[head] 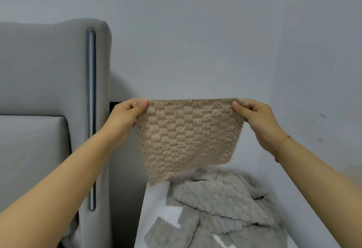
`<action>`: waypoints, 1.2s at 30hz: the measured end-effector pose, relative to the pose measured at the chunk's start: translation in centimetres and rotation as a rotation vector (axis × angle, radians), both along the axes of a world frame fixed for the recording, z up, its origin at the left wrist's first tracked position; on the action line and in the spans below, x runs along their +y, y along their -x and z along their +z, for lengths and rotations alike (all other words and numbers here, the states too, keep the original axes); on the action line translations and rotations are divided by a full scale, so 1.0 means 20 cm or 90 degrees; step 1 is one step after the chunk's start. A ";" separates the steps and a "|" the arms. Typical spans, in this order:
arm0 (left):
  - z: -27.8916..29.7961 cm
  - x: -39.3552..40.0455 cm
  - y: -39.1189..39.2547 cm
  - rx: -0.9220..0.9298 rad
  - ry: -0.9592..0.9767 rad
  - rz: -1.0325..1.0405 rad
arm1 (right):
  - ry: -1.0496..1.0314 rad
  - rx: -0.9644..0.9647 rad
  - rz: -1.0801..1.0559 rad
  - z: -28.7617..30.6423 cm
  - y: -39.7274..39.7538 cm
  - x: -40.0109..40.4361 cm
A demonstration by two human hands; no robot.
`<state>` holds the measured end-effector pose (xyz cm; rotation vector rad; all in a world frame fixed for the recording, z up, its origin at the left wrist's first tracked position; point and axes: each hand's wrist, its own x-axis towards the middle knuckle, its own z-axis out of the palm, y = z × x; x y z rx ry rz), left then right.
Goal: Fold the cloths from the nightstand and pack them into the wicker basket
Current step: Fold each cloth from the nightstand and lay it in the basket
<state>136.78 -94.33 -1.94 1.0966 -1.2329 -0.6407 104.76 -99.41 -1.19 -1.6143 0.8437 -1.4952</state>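
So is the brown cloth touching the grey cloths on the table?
Cannot tell. In the head view the brown cloth, held up by both hands, hangs with its blurred bottom edge overlapping the grey cloths; no gap or contact shows plainly.

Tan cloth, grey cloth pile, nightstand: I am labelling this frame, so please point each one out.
tan cloth [188,138], head view, middle of the hanging panel.
grey cloth pile [219,198], head view, topmost cloth's face.
nightstand [156,198], head view, bare white top at left.

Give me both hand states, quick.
Left hand: pinching the tan cloth by its top corner.
Right hand: pinching its other top corner.
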 end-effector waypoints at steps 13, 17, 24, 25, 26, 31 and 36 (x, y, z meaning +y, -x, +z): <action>-0.86 0.30 0.11 -0.248 -0.203 -0.026 | -0.112 0.371 0.007 -0.84 0.00 0.24; -1.02 0.32 0.19 -0.256 -0.248 -0.117 | -0.152 0.376 0.022 -0.90 -0.07 0.26; -1.29 0.31 0.19 -0.264 -0.346 -0.145 | -0.195 0.591 0.208 -1.10 -0.08 0.46; -1.31 0.30 0.19 -0.247 -0.341 -0.108 | -0.126 0.673 0.200 -1.14 -0.06 0.49; -1.33 0.30 0.18 -0.223 -0.337 -0.070 | -0.052 0.744 0.186 -1.19 -0.05 0.53; -1.36 0.28 0.19 -0.157 -0.317 -0.022 | 0.167 0.802 0.090 -1.41 0.00 0.63; -1.35 0.29 0.15 -0.292 -0.376 -0.276 | 0.132 0.689 0.047 -1.46 0.01 0.63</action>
